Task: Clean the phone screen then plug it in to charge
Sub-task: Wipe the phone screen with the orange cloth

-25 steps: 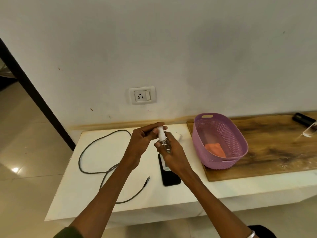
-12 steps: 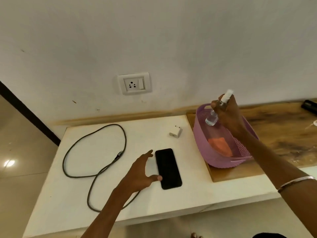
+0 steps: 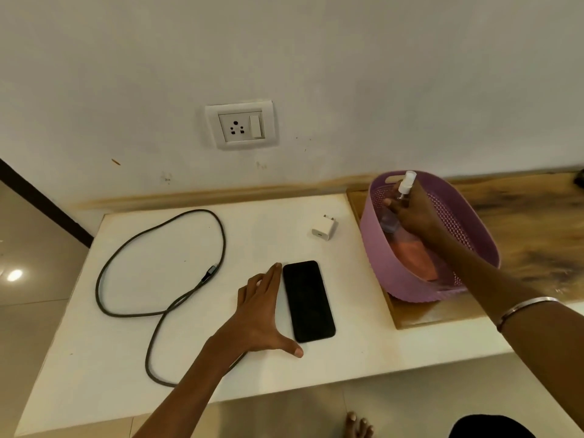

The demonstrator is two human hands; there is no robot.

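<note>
Phone (image 3: 308,301) flat on white table (image 3: 164,327), screen up, just right of left hand (image 3: 264,314) fingers, straight and spread, thumb by its near corner. Right hand (image 3: 410,213) fingers curled round spray bottle (image 3: 403,192) inside purple basket (image 3: 407,279), above orange cloth (image 3: 414,254). Cable (image 3: 158,260) looped left of fingers; adapter (image 3: 323,228) beyond.

A wide slab of brown, dark-streaked wood (image 3: 518,248) lies on the right part of the white tabletop (image 3: 221,241), its far edge along the pale plastered wall (image 3: 316,58). A strip of light wooden trim (image 3: 189,197) runs where wall meets tabletop. Glossy beige floor tiles (image 3: 28,279) show at left, with a bright light reflection.
</note>
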